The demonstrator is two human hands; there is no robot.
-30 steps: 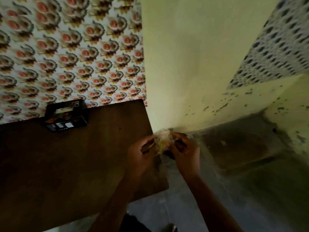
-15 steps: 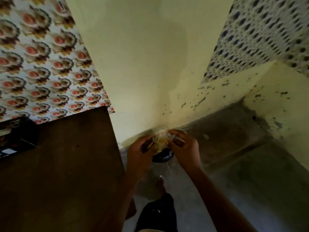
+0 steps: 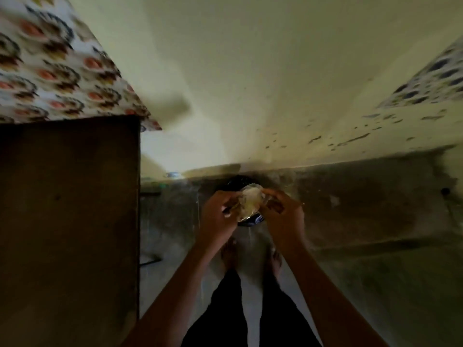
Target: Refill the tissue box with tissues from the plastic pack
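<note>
At the centre of the frame the person held a crumpled, see-through plastic pack [image 3: 249, 202] between both hands, raised in front of the body above the floor [image 3: 350, 221] rather than over the worktop [image 3: 67, 209], which filled the left side of the frame. The left hand [image 3: 220, 219] pinched the pack's left edge with curled fingers, and the right hand [image 3: 283, 216] pinched its right edge, the 2 grips set opposite each other, probably so the wrap could be squeezed small or pulled apart. The pack looked balled up and pale; whether any tissues were left inside could not be told through the blur. Directly below the hands, at the foot of the wall [image 3: 250, 71], sat a dark round container [image 3: 240, 182], possibly a bin, which would explain why the pack was held just there: it appeared lined up for dropping. That is a judgement, since the container's inside was hidden. The tissue box was nowhere in the frame. The person's 2 bare feet [image 3: 229, 254] stood just below the container.
</note>
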